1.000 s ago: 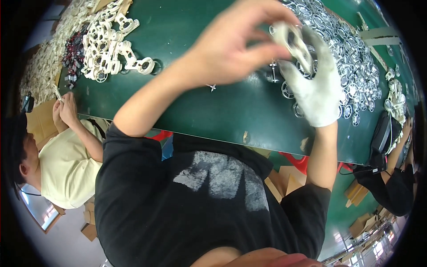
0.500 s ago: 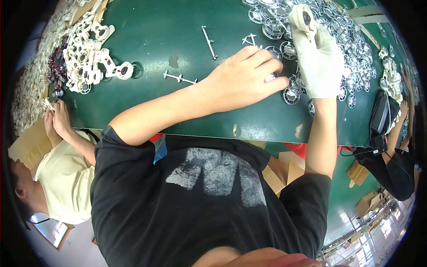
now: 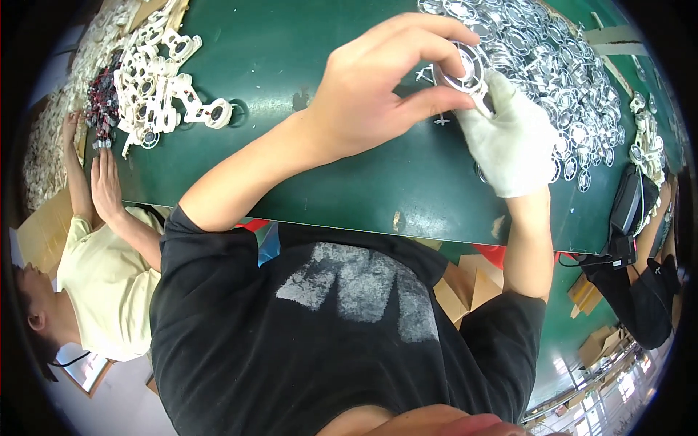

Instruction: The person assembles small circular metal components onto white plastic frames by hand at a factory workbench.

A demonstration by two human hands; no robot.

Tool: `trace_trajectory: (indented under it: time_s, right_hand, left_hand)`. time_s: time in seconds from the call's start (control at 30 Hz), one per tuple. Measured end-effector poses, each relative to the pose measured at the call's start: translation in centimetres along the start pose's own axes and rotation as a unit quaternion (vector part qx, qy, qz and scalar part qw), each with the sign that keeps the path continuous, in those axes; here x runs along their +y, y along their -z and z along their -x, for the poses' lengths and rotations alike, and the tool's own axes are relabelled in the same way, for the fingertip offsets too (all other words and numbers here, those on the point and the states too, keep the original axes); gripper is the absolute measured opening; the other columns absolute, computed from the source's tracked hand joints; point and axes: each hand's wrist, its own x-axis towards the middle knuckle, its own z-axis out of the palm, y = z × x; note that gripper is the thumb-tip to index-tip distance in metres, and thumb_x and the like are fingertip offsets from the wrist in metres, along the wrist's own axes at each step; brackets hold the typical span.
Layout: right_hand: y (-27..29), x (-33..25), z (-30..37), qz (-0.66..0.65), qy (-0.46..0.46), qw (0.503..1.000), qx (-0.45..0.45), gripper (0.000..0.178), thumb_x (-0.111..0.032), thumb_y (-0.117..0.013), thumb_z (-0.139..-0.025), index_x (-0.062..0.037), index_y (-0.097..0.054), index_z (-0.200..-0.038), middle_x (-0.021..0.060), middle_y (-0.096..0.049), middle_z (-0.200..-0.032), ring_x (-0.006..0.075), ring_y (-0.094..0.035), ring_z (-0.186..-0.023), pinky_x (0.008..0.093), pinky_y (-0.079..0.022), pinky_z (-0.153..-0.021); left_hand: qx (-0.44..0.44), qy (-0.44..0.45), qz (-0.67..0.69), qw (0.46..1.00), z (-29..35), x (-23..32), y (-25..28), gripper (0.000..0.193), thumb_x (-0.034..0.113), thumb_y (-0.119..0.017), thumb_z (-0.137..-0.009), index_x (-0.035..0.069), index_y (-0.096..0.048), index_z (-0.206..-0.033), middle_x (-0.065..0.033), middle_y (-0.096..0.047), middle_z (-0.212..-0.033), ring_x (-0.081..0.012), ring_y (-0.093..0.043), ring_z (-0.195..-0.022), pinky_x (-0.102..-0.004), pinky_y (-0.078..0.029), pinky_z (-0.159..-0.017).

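Observation:
My bare left hand point(image 3: 371, 83) curls its thumb and fingers round the rim of a round silver spoked ring point(image 3: 476, 67). The ring lies against the round head of a white plastic part point(image 3: 480, 100), whose narrow end enters my right hand point(image 3: 509, 142). That right hand wears a white glove and is closed on the white part, its fingers mostly hidden. Whether the ring is seated on the head or only touching it, I cannot tell. Just right of both hands spreads a heap of similar silver rings point(image 3: 574, 102).
White plastic parts point(image 3: 156, 91) with round dark-centred heads are piled at the left, beside dark red-and-black wiring point(image 3: 104, 94). A co-worker's hand point(image 3: 107, 185) is near that wiring. A black device point(image 3: 622, 211) sits by the green table's point(image 3: 291, 182) right end.
My left hand has risen from the table to the white part and now grips a silver ring there. My gloved hand has come lower. The co-worker's hands at the left have moved apart.

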Motion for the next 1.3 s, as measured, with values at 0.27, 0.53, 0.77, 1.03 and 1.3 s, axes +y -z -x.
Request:
trace_trajectory:
  time_s: [0.27,0.53,0.77,1.03,1.3]
  right_hand:
    - [-0.9,0.8,0.4,0.007,0.111,0.991,0.075,0.025,-0.025,-0.079,-0.082,-0.0113,-0.069,-0.100,0.0105,-0.069,-0.074,0.0306,-0.070,-0.068,0.0399,-0.055,-0.059]
    - [-0.7,-0.1,0.8,-0.013,0.076,0.995,0.065,0.029,-0.024,-0.077,-0.085,-0.0098,-0.071,-0.110,0.0112,-0.073,-0.081,0.0263,-0.073,-0.072,0.0368,-0.056,-0.063]
    - [2.4,0.6,-0.6,-0.448,-0.115,0.829,-0.315,0.028,-0.031,-0.064,-0.097,-0.0034,-0.069,-0.102,0.0021,-0.064,-0.072,0.0088,-0.061,-0.064,0.0263,-0.047,-0.058]
    - [0.1,0.6,1.0,-0.212,0.078,0.972,-0.070,0.029,-0.036,-0.066,-0.094,-0.0166,-0.071,-0.115,0.0119,-0.071,-0.092,0.0317,-0.070,-0.084,0.0398,-0.054,-0.075]
    - [-0.4,-0.9,0.7,-0.200,0.029,0.976,-0.084,0.031,-0.036,-0.059,-0.101,-0.0126,-0.067,-0.120,0.0160,-0.071,-0.097,0.0354,-0.069,-0.088,0.0425,-0.054,-0.075]
  left_hand:
    - [-0.092,0.128,0.072,0.985,1.2,0.4,-0.1,0.034,-0.005,-0.083,-0.077,0.002,-0.063,-0.105,-0.0144,-0.065,-0.127,-0.0250,-0.065,-0.119,-0.0355,-0.055,-0.100]
    - [-0.095,0.160,0.237,0.953,1.6,-0.9,0.1,0.033,-0.009,-0.079,-0.081,0.000,-0.062,-0.108,-0.0177,-0.060,-0.132,-0.0287,-0.061,-0.127,-0.0396,-0.055,-0.104]
    - [-0.130,-0.014,0.162,0.978,0.4,0.1,0.4,0.045,-0.006,-0.081,-0.078,-0.001,-0.062,-0.118,-0.0200,-0.069,-0.119,-0.0391,-0.066,-0.120,-0.0476,-0.056,-0.102]
    - [-0.170,0.221,0.234,0.931,0.4,1.6,0.3,0.045,0.012,-0.068,-0.099,-0.007,-0.056,-0.137,-0.0216,-0.063,-0.135,-0.0287,-0.063,-0.123,-0.0381,-0.050,-0.105]
    - [-0.157,0.256,0.234,0.925,-0.3,0.1,0.5,0.023,0.007,-0.071,-0.094,-0.002,-0.073,-0.115,-0.0142,-0.072,-0.118,-0.0219,-0.067,-0.114,-0.0349,-0.054,-0.097]
